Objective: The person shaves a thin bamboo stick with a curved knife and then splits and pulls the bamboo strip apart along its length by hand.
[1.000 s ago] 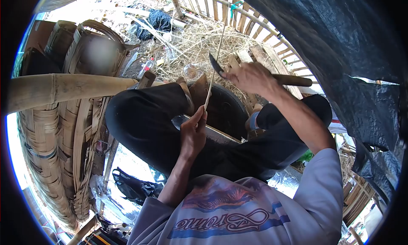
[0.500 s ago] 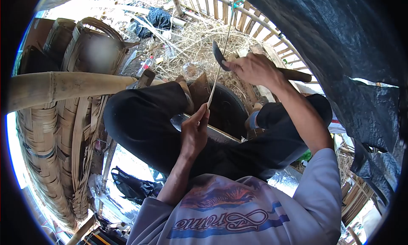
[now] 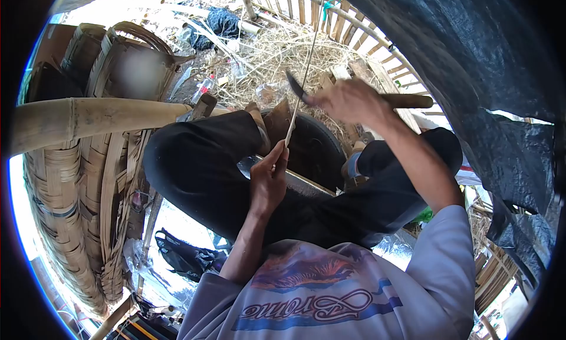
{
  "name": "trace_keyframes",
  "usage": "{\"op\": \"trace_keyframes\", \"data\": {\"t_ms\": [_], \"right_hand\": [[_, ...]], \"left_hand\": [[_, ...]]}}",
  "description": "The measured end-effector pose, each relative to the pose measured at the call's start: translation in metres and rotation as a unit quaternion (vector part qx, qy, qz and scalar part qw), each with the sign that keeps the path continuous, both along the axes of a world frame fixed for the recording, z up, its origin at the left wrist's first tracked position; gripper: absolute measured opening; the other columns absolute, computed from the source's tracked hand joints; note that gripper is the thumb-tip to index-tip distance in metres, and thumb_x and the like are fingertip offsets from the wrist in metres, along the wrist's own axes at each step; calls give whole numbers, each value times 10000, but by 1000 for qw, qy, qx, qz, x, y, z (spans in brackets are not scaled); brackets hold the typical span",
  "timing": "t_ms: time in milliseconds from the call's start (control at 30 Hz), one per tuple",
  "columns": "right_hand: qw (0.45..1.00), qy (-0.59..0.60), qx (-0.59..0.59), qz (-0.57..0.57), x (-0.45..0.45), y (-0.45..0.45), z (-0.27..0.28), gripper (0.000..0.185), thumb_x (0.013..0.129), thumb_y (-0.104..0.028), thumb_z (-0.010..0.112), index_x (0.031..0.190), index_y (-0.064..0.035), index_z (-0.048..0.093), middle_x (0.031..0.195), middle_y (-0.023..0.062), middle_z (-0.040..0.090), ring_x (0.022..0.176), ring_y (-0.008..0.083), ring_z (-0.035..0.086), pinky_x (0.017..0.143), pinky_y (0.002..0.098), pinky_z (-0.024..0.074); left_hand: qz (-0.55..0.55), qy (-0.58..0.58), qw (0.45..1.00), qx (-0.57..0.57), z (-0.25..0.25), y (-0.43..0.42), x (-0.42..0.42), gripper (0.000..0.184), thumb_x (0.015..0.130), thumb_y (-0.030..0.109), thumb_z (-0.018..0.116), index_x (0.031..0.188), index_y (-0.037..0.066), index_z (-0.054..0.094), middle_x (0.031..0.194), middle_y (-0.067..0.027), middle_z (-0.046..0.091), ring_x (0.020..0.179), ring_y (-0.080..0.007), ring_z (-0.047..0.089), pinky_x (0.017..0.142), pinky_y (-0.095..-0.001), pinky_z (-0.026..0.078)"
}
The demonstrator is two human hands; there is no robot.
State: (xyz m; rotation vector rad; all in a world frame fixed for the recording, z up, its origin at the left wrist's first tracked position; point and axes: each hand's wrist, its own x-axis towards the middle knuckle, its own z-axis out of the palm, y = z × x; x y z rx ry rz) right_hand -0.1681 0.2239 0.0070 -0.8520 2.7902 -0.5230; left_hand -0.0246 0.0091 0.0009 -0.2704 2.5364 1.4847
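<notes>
A long thin pale strip point(image 3: 299, 98) rises from my left hand point(image 3: 269, 176), whose thumb and fingers pinch its lower end above my lap. My right hand point(image 3: 349, 104) is wrapped round a knife with a dark curved blade point(image 3: 296, 85) and a thick wooden handle point(image 3: 408, 101) that sticks out to the right. The blade lies at the strip, a little above my left hand; whether its edge touches the strip I cannot tell.
A thick bamboo pole point(image 3: 94, 121) reaches in from the left above woven bamboo pieces point(image 3: 62, 198). Between my legs sits a dark round tub or tire point(image 3: 315, 148). Straw point(image 3: 289, 51) covers the ground ahead. Black plastic sheeting point(image 3: 471, 51) hangs at the right.
The knife in my right hand has shifted and tilted back and forth by the strip, and is now slightly left of where it was half a second ago. My left hand has hardly moved.
</notes>
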Motion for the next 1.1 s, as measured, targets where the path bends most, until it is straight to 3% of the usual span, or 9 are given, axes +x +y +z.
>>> {"op": "trace_keyframes", "data": {"t_ms": [33,100,233,300,367,467,533,800,1100], "right_hand": [[986,-146,40,-69,-6,0,13,527,982,-511,360,917,-134,723,479,108,570,556,273,657,770,467,551],[987,-139,50,-57,6,-1,3,537,988,-498,349,877,-126,720,482,109,570,571,271,665,772,474,548],[988,76,-78,109,22,-8,-9,501,990,-485,371,838,-142,703,426,63,499,422,116,559,381,332,441],[989,-136,60,-19,0,2,13,561,981,-546,321,844,-150,695,484,100,546,487,112,596,436,338,496],[988,-77,118,62,15,-7,1,577,983,-556,295,843,-158,689,537,114,571,477,122,577,436,345,491],[993,-76,30,83,29,-15,4,528,977,-537,353,839,-145,680,519,106,551,435,221,558,419,389,465],[996,-78,-6,38,14,-6,-2,497,980,-509,385,805,-145,673,461,65,512,373,195,499,377,340,421],[997,-54,5,55,15,-5,1,477,987,-506,374,910,-191,724,408,10,447,323,113,386,338,293,355],[999,-33,-27,24,15,-4,2,521,943,-571,406,838,-166,717,470,102,524,440,283,572,445,399,467]], "left_hand": [[-3,10,1000,23,0,1,0,308,948,192,581,1210,33,613,1011,-231,664,887,-189,679,729,-332,499],[-8,8,1000,3,-2,1,4,307,948,194,582,1207,32,615,1015,-228,666,895,-191,679,730,-332,499],[-11,26,1000,-7,0,1,1,309,947,198,585,1202,28,616,1034,-209,673,909,-183,673,739,-327,499],[-11,19,1000,1,-5,1,5,308,947,197,584,1200,25,617,1022,-195,683,887,-162,667,734,-319,496],[-7,21,1000,12,-7,2,3,307,948,196,584,1199,23,618,1009,-181,694,866,-140,660,729,-311,494],[1,17,999,30,-5,0,-1,282,968,138,555,1206,3,618,789,4,633,715,-36,534,618,-210,434],[10,-49,996,80,3,3,-4,269,972,125,543,1202,11,622,670,69,479,576,-10,405,503,-193,326],[13,-51,993,109,-8,3,-1,266,980,118,521,1213,34,620,634,87,423,532,3,345,466,-194,255],[15,-48,997,55,-2,8,-4,266,972,154,552,1187,21,634,667,72,462,583,-4,370,500,-200,291]]}}
